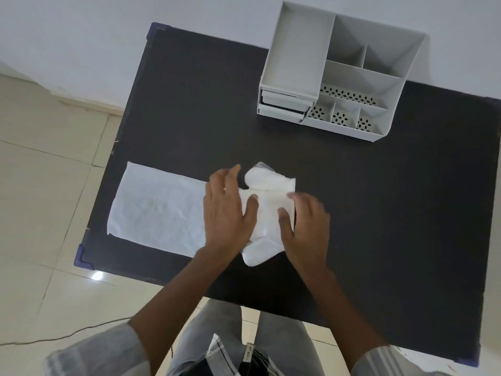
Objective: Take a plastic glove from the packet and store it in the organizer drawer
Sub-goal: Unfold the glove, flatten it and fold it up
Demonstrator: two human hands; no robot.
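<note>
A crumpled, translucent white plastic glove is seen on the dark table, lying between the two hands and partly under them. The left hand is laid flat at the glove's 9 o'clock side, fingers spread, thumb pressed onto the plastic. The right hand is placed at its 3 o'clock side, palm down, fingertips bearing on the glove; neither hand is closed around it. The flat white packet is found at 9 o'clock of the left hand, touching it. The grey organizer stands well apart at 1 o'clock, its drawers closed.
</note>
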